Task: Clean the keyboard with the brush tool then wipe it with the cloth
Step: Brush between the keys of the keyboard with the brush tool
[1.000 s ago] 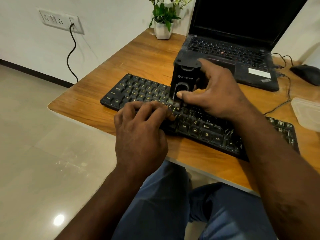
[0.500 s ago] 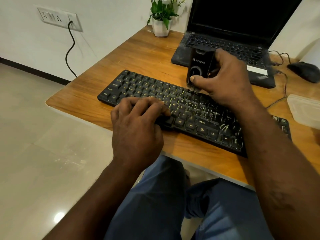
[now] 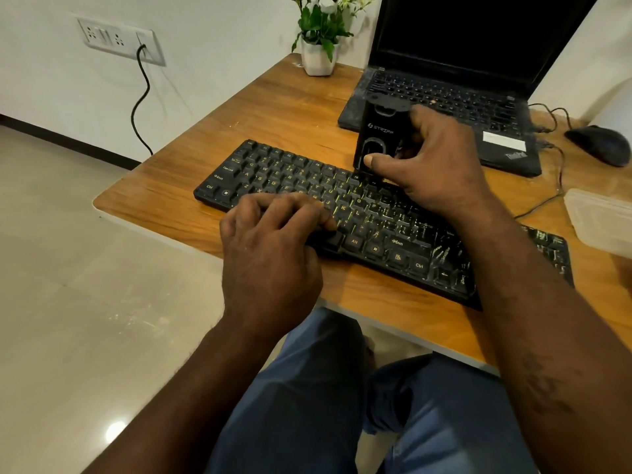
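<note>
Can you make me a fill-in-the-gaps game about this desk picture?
1. The left hand rests on the keyboard, which is coloured ____.
2. The right hand grips the brush tool, with its bottom end on the ____.
3. The plant stands in a pot coloured ____.
4. Behind the keyboard stands an open ____.

Missing words: black; keyboard; white; laptop.
</note>
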Demonstrator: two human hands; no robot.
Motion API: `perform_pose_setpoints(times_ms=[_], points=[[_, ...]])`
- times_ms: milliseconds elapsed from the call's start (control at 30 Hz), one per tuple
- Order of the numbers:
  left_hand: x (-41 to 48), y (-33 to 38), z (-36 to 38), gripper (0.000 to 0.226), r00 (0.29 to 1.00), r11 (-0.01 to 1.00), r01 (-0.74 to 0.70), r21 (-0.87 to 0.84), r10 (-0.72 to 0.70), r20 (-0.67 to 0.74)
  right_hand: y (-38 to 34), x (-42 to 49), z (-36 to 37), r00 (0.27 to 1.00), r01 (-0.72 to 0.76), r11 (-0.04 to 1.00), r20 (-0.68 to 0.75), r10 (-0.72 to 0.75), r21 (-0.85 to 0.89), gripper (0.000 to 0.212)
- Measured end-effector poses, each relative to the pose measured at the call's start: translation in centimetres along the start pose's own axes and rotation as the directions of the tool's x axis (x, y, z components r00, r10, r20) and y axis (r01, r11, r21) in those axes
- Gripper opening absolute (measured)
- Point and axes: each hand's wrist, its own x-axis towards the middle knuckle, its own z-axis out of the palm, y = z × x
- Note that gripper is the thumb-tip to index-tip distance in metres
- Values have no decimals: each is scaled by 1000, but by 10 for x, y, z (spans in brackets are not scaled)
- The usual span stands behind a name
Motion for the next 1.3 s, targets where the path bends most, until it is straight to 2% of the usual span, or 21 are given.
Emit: perform_pose_setpoints(times_ms=[200, 433, 567, 767, 1000, 1300], points=[[1, 1, -2, 41, 999, 1000, 18, 13, -19, 39, 1, -1, 0, 1000, -17, 1000, 16, 17, 20, 51], [1, 2, -3, 43, 997, 999, 27, 27, -29, 67, 8, 1, -3, 999, -37, 999, -24, 37, -20, 57], [0, 2, -4, 42, 998, 1000, 20, 18, -21, 60, 5, 0, -2, 999, -47, 999, 24, 46, 26, 55], [0, -1, -3, 43, 998, 1000, 9, 10, -10, 64, 7, 2, 0, 998, -60, 998, 33, 60, -9, 50], [2, 0, -4, 40, 996, 1000, 21, 19, -23, 84, -17, 23, 6, 987, -14, 999, 162, 22, -52, 53], [4, 2, -10, 39, 989, 998, 57, 40, -62, 136, -43, 56, 40, 959, -49, 997, 282, 29, 64, 47]])
